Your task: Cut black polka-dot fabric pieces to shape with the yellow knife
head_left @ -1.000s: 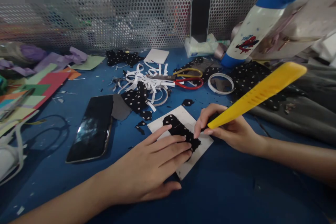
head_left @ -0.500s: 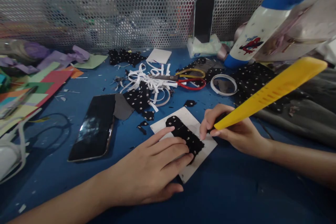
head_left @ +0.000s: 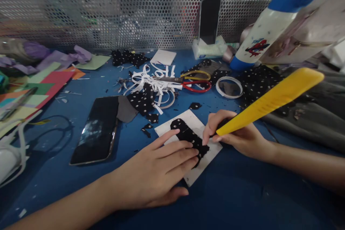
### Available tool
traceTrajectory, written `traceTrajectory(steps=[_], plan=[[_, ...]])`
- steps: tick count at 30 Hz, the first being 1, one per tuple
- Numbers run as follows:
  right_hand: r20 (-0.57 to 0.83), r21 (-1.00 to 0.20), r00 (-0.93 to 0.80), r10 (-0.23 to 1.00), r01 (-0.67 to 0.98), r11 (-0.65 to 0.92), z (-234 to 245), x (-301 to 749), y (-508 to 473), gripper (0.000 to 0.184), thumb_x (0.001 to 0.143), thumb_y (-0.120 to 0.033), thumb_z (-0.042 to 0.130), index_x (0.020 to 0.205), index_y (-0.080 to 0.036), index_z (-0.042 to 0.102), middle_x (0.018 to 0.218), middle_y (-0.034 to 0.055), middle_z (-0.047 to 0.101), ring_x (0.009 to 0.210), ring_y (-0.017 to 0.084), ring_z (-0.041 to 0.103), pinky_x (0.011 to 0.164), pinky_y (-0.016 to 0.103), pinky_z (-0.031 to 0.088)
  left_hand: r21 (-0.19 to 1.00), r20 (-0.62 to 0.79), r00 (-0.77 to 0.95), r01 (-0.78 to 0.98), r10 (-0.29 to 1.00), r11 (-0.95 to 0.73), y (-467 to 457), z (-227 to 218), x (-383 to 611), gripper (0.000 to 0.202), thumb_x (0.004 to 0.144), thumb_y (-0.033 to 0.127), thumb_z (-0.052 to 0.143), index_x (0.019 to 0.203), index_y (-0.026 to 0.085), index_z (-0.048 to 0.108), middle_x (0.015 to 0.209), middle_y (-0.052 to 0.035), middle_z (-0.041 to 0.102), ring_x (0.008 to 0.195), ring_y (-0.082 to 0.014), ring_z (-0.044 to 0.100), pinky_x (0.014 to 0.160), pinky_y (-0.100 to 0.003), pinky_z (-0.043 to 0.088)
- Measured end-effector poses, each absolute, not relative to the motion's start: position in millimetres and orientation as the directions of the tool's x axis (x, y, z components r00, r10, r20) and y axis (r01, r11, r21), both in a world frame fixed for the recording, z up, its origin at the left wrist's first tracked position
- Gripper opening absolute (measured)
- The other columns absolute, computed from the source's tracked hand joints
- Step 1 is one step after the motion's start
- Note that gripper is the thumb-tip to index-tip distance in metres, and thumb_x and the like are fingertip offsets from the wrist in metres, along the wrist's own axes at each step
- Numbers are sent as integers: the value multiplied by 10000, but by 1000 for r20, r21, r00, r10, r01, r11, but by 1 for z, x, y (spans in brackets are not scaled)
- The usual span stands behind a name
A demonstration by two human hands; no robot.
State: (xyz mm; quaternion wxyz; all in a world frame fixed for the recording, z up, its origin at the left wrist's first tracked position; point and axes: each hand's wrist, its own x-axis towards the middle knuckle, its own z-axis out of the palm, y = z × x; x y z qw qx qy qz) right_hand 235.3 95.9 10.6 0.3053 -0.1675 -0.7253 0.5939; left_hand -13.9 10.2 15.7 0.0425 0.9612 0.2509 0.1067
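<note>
My left hand lies flat with fingers stretched out over a black polka-dot fabric piece. This cloth rests on a tilted white square card; the palm hides part of both. In my right hand is a long yellow tool, wide at its upper end and dark where the fingers pinch it. Those fingertips are at the right edge of the fabric. The tool's tip is hidden by the fingers, so its kind cannot be made out.
Left of the card lies a black phone. Behind it are white paper strips, scissors, a tape roll and dotted scraps. A tall bottle and a propped phone stand at the back. Coloured papers lie left.
My right hand has shifted slightly left along the fabric, and the yellow tool's upper end has dropped a little and moved left. My left hand stays in place.
</note>
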Motion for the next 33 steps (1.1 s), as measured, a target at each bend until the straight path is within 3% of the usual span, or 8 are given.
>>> traceTrajectory(steps=[9, 14, 20, 28, 33], plan=[[201, -921, -847, 492, 8, 389, 29, 227, 108, 79, 853, -150, 675, 930, -158, 657, 871, 47, 700, 805, 145, 646, 729, 267, 532, 139, 220, 829, 495, 514, -858, 9, 14, -14, 456, 998, 412, 413, 1335, 123, 512, 1378, -59, 539, 1299, -213, 436, 1222, -425, 72], [218, -851, -865, 452, 58, 522, 37, 222, 108, 56, 826, -133, 698, 862, -171, 678, 829, 26, 708, 780, 130, 636, 687, 238, 517, 158, 205, 830, 495, 519, -854, 9, 12, -13, 445, 1004, 381, 399, 1340, 109, 504, 1377, -72, 532, 1299, -218, 428, 1219, -420, 51], [285, -874, -827, 484, -16, 485, 25, 226, 103, 57, 845, -138, 677, 890, -158, 647, 866, 39, 692, 815, 142, 649, 739, 261, 528, 156, 188, 841, 485, 508, -861, 7, 13, -12, 458, 1007, 391, 390, 1351, 107, 490, 1368, -84, 533, 1297, -224, 428, 1215, -428, 83], [356, -826, -720, 596, 56, 561, 11, 231, 96, 30, 892, -190, 632, 886, -162, 640, 868, 23, 650, 797, 126, 638, 762, 250, 499, 186, 154, 833, 503, 531, -844, 7, 15, -12, 440, 995, 332, 430, 1388, 133, 448, 1385, -76, 524, 1341, -220, 395, 1210, -443, 160], [467, -857, -541, 700, -81, 509, 9, 229, 94, 53, 887, -207, 642, 873, -166, 611, 780, -1, 620, 601, 81, 563, 563, 200, 476, 208, 142, 834, 501, 533, -840, 6, 16, -12, 471, 981, 330, 469, 1404, 129, 424, 1408, -84, 503, 1349, -213, 393, 1208, -435, 196]])
